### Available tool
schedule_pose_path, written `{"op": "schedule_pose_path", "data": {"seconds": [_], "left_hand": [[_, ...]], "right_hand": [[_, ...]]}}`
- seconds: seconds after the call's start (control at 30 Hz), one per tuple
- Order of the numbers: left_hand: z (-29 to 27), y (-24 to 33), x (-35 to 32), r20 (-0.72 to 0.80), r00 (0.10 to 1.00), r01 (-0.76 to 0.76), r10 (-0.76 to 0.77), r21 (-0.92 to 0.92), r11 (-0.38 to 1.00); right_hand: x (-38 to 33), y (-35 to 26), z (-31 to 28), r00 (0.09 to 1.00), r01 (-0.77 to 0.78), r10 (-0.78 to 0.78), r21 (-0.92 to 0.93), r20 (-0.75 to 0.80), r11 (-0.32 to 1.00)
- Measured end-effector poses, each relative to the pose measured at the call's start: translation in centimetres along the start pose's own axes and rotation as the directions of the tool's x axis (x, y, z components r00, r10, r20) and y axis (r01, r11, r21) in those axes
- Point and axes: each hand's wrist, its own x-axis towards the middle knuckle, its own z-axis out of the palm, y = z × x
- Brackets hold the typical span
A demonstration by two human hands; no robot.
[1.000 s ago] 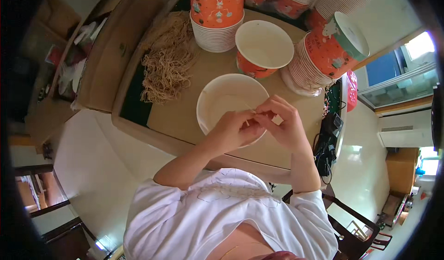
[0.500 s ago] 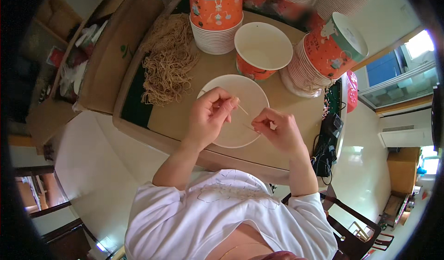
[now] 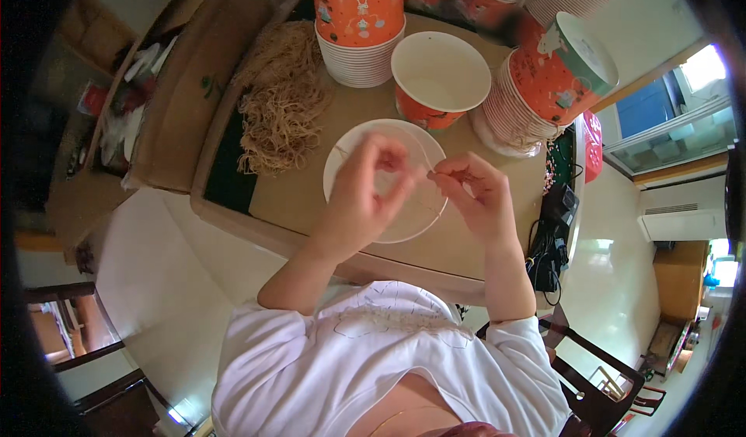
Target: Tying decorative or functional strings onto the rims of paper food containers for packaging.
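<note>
Both hands hovering over white paper lid lying near table's front edge. Left hand and right hand fingers pinching narrow on thin string stretching between them. Open orange cup standing just behind lid; tan string pile lying toward left edge.

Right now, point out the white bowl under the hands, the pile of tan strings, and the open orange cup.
white bowl (image 3: 346, 169), head view, bare left rim.
pile of tan strings (image 3: 280, 111), head view, middle of the heap.
open orange cup (image 3: 439, 72), head view, white inside.
</note>
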Motion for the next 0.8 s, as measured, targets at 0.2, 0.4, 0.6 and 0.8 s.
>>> {"op": "schedule_pose_path", "data": {"seconds": [0.2,0.4,0.6,0.8], "left_hand": [[2.5,-0.1,-2.7,0.363,0.932,-0.105,-0.016,0.311,0.944],[2.2,0.0,-3.0,0.477,0.878,-0.117,0.022,0.172,0.978],[0.6,-1.0,-3.3,0.275,0.961,0.229,-0.019,-0.757,0.612],[-0.4,-0.3,-1.0,0.289,0.919,0.32,-0.269,-0.149,0.936]], "right_hand": [[0.7,1.2,-0.8,0.997,-0.051,0.037,0.2,0.074,0.978],[1.7,0.9,-1.0,0.997,-0.069,0.073,0.287,-0.006,0.955],[1.4,0.9,-1.2,0.971,-0.07,0.076,-0.037,0.227,0.997],[0.3,0.2,-1.7,0.977,-0.111,0.125,-0.09,0.171,0.99]]}}
